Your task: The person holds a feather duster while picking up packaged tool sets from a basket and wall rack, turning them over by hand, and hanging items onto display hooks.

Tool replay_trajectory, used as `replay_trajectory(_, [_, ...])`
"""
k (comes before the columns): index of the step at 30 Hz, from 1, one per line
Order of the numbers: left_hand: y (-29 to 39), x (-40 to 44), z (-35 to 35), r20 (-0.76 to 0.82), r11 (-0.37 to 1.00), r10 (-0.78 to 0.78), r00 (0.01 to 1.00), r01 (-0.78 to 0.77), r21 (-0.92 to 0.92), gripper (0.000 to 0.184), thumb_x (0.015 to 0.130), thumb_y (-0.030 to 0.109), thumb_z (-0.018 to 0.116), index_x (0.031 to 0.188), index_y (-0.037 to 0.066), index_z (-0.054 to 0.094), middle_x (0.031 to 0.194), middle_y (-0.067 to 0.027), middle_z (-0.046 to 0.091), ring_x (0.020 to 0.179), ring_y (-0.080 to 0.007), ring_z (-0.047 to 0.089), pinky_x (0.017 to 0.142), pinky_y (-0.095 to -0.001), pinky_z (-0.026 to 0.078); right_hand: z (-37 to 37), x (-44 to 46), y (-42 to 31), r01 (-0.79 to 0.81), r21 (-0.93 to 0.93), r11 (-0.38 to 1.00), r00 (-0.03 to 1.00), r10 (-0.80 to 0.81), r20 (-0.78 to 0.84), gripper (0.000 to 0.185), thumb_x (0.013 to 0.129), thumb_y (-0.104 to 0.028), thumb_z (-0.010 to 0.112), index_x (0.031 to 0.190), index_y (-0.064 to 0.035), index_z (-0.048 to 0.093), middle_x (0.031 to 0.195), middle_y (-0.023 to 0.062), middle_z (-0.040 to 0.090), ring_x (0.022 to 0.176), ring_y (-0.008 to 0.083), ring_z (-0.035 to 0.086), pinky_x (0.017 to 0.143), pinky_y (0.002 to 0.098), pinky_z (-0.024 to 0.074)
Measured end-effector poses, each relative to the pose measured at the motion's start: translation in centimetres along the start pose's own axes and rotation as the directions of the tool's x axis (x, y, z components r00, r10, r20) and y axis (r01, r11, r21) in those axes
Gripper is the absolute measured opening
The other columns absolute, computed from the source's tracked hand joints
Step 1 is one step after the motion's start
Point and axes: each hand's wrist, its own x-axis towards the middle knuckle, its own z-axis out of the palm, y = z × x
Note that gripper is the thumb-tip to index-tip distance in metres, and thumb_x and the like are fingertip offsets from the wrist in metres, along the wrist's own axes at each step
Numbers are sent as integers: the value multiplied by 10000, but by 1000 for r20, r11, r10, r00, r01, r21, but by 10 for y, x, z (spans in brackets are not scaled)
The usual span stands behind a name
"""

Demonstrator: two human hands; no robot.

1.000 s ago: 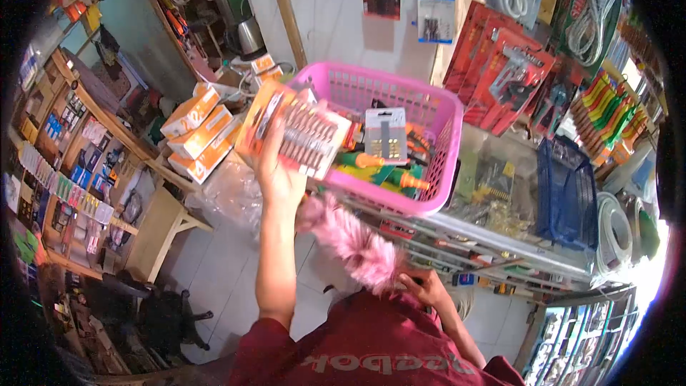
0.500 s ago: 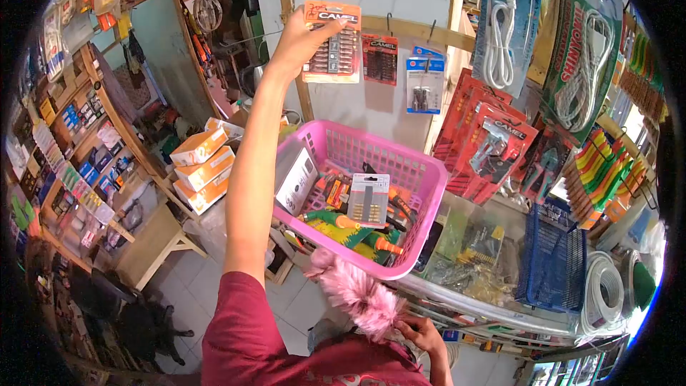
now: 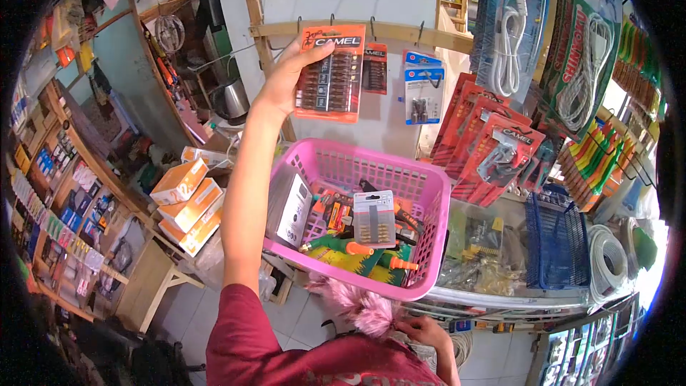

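My left hand (image 3: 286, 75) is raised and closed on an orange CAMEL blister pack (image 3: 329, 75) of dark screwdriver bits, thumb across its front. The pack is upright, in front of a wooden rail with hooks. Low in the view, my right hand (image 3: 425, 332) grips a fluffy pink duster (image 3: 364, 307), its fingers partly hidden. Between the hands stands a pink plastic basket (image 3: 441, 243). In it lie a clear pack of gold-coloured bits (image 3: 374, 218), green-and-orange nozzle-like items (image 3: 393, 261) and a white box (image 3: 293, 211).
Beside the held pack hang a smaller CAMEL pack (image 3: 375, 70) and blue-and-white packs (image 3: 423, 93). Red tool packs (image 3: 500, 150) and corded packs (image 3: 507, 50) hang at right, above a glass counter and a blue basket (image 3: 554, 243). Orange-white boxes (image 3: 189, 207) are stacked at left.
My left hand and the CAMEL pack have come lower and nearer, showing hooks above the pack. The camera view has shifted slightly. My right hand still holds the duster.
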Motion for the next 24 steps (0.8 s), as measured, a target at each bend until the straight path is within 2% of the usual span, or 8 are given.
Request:
replay_trajectory(4, [3,14,-10,262,956,-58,963,130,-264,390,914,192,506,1235,-25,465,1148,-132,593,881,-143,646,732,-282,558,27,11,12,-168,-9,986,986,168,21,350,906,-392,571,964,-71,696,594,51,590,565,78,508,544,274,438])
replay_trajectory(7, [-6,21,-14,515,706,95,852,307,-638,465,933,114,395,1369,-28,319,1334,-210,459,949,-182,644,784,-295,567,33,14,5,-177,48,983,984,178,-14,336,902,-368,586,953,-53,691,598,59,593,543,83,503,531,277,433])
replay_trajectory(10, [-22,15,-17,489,684,145,860,269,-678,487,931,122,402,1378,-31,284,1369,-208,421,928,-176,647,794,-304,560,41,16,11,-170,114,979,984,176,-38,334,897,-368,591,939,-53,695,590,66,593,528,85,503,519,282,427])
replay_trajectory(13, [-15,13,-13,312,788,-15,950,203,-580,469,944,130,395,1383,0,293,1405,-188,369,812,-196,673,651,-309,596,45,19,9,-165,5,986,982,165,-97,331,893,-375,593,932,-64,703,579,69,596,523,84,512,512,287,428])
replay_trajectory(16, [-17,23,-28,105,953,-30,994,60,-298,426,924,141,457,1320,-8,410,1229,-156,558,775,-161,666,645,-302,576,44,21,9,-288,-4,958,956,287,-62,346,875,-409,593,953,-91,704,619,93,621,553,127,563,545,309,449])
replay_trajectory(17, [-14,23,-35,133,952,-77,988,113,-285,349,901,153,518,1214,0,522,1012,-99,662,770,-152,666,687,-306,564,42,22,9,-297,-10,955,953,297,-54,363,862,-431,593,977,-103,698,667,113,640,584,168,596,579,328,467])
replay_trajectory(19, [-5,18,-34,89,962,-123,988,140,-233,245,896,154,542,1096,14,555,950,-77,660,787,-140,659,701,-292,558,45,23,11,-269,-3,963,960,268,-79,349,887,-395,591,893,-64,701,581,75,602,535,88,541,521,288,433])
replay_trajectory(24, [14,17,-29,57,978,-192,980,196,-74,190,875,167,592,1011,35,574,870,-58,661,718,-132,657,640,-287,562,38,20,-9,-298,11,954,953,298,-59,365,853,-410,630,853,-49,685,638,76,628,563,116,562,538,295,443])
